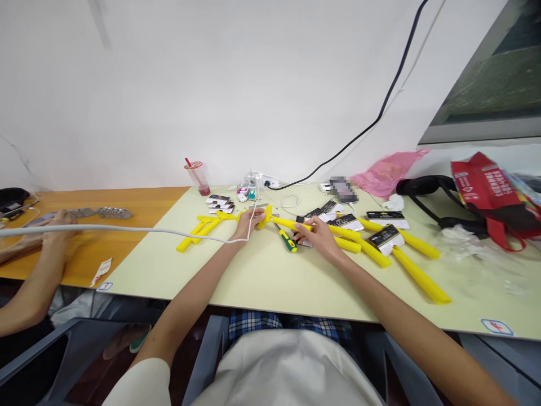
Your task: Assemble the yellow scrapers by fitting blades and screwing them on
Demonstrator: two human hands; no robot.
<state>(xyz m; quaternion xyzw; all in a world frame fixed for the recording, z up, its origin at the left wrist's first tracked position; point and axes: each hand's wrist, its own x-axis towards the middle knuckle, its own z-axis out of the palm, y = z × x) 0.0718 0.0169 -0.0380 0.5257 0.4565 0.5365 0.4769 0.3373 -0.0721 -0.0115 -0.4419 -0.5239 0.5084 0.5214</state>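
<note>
My left hand (249,223) is closed at the head end of a yellow long-handled plastic tool (281,221). My right hand (320,237) pinches the same tool farther along its handle, so it lies roughly level between both hands. Just below the handle, a green and yellow screwdriver (288,240) rests on the table. Left of my left hand lie several yellow plastic pieces (205,228). Beyond my right hand are several yellow handles (422,276), some with black-and-white cards (385,239). A white cable (198,235) crosses in front of my left hand.
A cup with red drink (200,179) stands by the wall, near stacked cards (220,203). A power strip (268,181), a phone (343,190), a pink bag (391,172), black headphones (435,194) and a red bag (486,189) line the back. At left, another person's hands (59,223) are at work.
</note>
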